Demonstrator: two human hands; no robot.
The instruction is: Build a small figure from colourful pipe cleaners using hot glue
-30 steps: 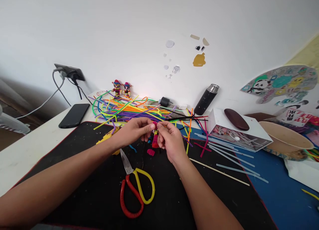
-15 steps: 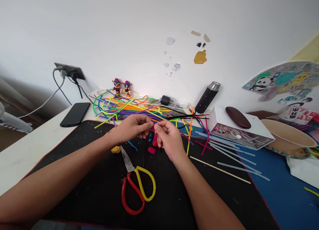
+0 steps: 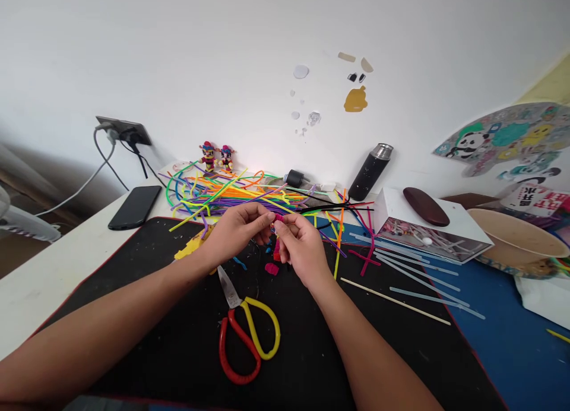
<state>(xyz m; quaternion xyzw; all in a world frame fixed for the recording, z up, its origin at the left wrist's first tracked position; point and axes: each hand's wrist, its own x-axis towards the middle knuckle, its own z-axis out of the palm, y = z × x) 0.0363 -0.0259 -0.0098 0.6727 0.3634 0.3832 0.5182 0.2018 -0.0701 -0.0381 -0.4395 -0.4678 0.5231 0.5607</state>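
Magenta piece (image 3: pixel 278 217), small and partly covered by fingers, is held up between both hands above the black mat (image 3: pixel 169 340). The left hand (image 3: pixel 243 228) has it in a narrow thumb-and-finger pinch, and the right hand (image 3: pixel 303 244) pinches it likewise from the other side. Just below them, a loose magenta oval (image 3: pixel 272 269) lies on the mat. Scissors (image 3: pixel 232 299) with one red and one yellow handle rest nearer the person, blade end pointing away. Beyond the hands spreads a heap of coloured pipe cleaners (image 3: pixel 240 194), with two small figures (image 3: pixel 208 157) behind it, near the wall (image 3: pixel 214 60).
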